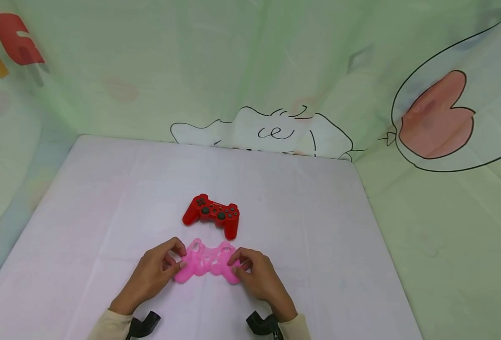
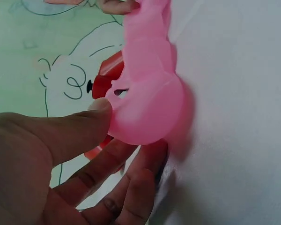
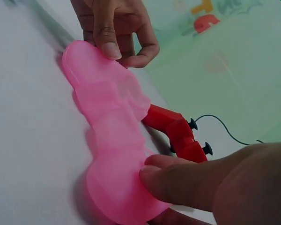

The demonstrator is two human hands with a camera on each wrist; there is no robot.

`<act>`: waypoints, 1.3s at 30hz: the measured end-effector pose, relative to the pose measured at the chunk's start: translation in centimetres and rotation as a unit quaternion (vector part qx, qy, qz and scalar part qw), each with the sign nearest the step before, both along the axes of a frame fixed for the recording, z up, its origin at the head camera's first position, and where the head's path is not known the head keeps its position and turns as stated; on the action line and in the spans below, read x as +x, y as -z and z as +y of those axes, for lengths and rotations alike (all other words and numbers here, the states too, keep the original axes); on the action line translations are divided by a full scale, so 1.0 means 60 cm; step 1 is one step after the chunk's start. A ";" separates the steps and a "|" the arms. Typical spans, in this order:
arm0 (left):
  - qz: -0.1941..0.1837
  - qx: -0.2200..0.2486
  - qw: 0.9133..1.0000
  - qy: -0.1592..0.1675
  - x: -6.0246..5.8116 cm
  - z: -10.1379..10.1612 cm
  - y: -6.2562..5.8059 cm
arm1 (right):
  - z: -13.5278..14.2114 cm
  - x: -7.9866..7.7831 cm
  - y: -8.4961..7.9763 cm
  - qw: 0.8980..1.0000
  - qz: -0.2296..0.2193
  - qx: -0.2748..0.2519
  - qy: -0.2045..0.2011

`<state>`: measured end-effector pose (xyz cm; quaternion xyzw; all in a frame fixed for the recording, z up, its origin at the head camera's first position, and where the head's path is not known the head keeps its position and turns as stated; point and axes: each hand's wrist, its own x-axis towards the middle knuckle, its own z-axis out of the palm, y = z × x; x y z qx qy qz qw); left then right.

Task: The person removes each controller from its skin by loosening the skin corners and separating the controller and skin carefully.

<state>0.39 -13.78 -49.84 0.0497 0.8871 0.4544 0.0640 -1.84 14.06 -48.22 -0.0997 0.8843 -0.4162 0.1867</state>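
Note:
A pink, soft-looking game controller cover (image 1: 209,260) with cut-out holes lies low over the white tabletop, its face up in the head view. My left hand (image 1: 153,270) pinches its left grip between thumb and fingers. At the opposite end, my right hand (image 1: 259,277) holds the right grip the same way. Just beyond the cover rests a red game controller (image 1: 213,211), slightly angled, its sticks and buttons upward; neither hand touches it. In the left wrist view, the cover (image 2: 150,108) partly hides the red controller (image 2: 103,84).
A white cloth covers the table (image 1: 309,226). Behind it hangs a light green curtain (image 1: 216,56) with cartoon drawings, and its folds come down along both table sides. Black wrist mounts (image 1: 144,325) sit by both sleeves.

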 end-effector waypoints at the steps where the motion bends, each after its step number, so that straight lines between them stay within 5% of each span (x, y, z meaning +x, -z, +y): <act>1: -0.001 -0.008 1.000 0.004 -0.001 0.000 -0.001 | 0.001 -0.001 0.000 1.000 -0.003 -0.002 -0.004; 6: 0.002 -0.041 0.999 0.030 -0.003 -0.002 0.000 | 0.005 -0.004 0.006 1.000 -0.013 -0.005 0.002; 12: 0.021 -0.025 0.999 0.034 -0.006 -0.010 0.013 | 0.010 -0.004 0.015 1.000 -0.022 -0.008 0.021; 20: 0.001 0.035 0.999 -0.006 -0.006 -0.018 0.021 | 0.014 -0.008 0.014 0.997 -0.036 -0.056 0.027; 28: 0.025 0.103 0.994 -0.027 -0.011 -0.046 0.011 | -0.003 -0.024 -0.008 0.992 -0.038 -0.114 0.027; 33: 0.048 0.132 0.989 -0.043 -0.022 -0.071 0.003 | -0.027 -0.042 -0.035 0.989 -0.046 -0.136 0.020; 39: 0.063 0.133 0.986 -0.072 -0.035 -0.109 -0.016 | -0.062 -0.076 -0.034 0.988 -0.019 -0.151 0.005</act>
